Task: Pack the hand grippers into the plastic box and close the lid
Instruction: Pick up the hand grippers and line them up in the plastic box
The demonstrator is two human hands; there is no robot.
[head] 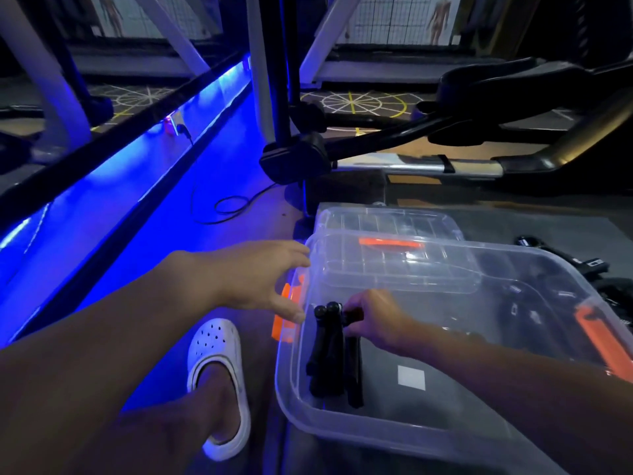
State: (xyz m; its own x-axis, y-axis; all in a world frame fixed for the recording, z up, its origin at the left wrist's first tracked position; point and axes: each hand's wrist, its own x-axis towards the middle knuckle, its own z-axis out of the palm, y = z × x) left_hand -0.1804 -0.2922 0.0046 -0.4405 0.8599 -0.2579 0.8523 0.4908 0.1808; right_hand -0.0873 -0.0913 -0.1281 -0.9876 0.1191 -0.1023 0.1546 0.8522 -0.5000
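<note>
While the right hand (376,320) grips the tops of the black hand grippers (334,351) lying inside the plastic box (342,425), the left hand (253,275) rests against its outer wall with fingers straight (beside an orange latch (282,323)); the lid (387,219) lies just behind

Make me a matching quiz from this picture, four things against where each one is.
Things:
1 left hand
2 right hand
3 lid
4 white shoe

Places:
A on the floor, left of the plastic box
B inside the box, holding black hand grippers
C at the box's left rim
D lying beyond the box, off it

Pairs: 1-C, 2-B, 3-D, 4-A
</note>
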